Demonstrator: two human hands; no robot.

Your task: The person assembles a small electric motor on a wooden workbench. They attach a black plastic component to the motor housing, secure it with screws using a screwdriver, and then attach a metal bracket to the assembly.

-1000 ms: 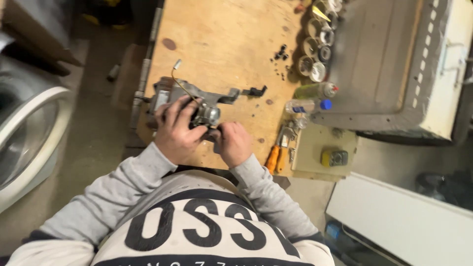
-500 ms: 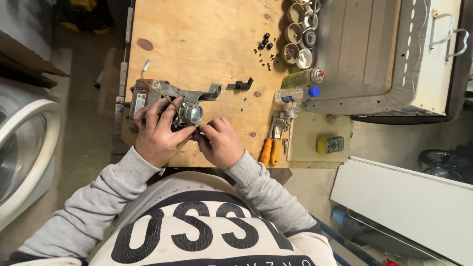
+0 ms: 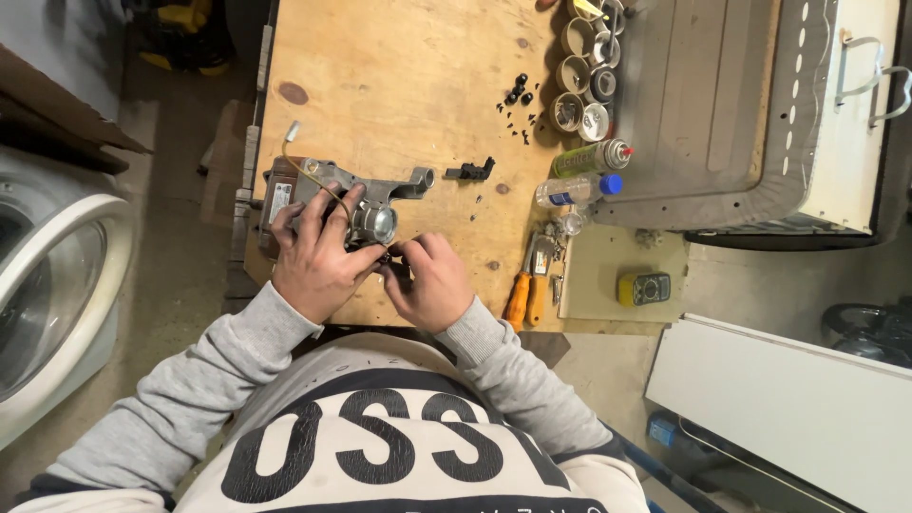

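Head view: motor (image 3: 328, 195) sits at the bench's (image 3: 399, 76) near left edge. Left hand (image 3: 313, 256) clamps over it, right hand (image 3: 432, 280) pinches a small dark part against its shaft end. Looks mid-teardown, loose screws (image 3: 518, 95) already out.

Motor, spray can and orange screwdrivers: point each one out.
motor (image 3: 380, 195): head view, on its grey metal bracket.
spray can (image 3: 589, 159): head view, on the green body.
orange screwdrivers (image 3: 518, 299): head view, on one orange handle.
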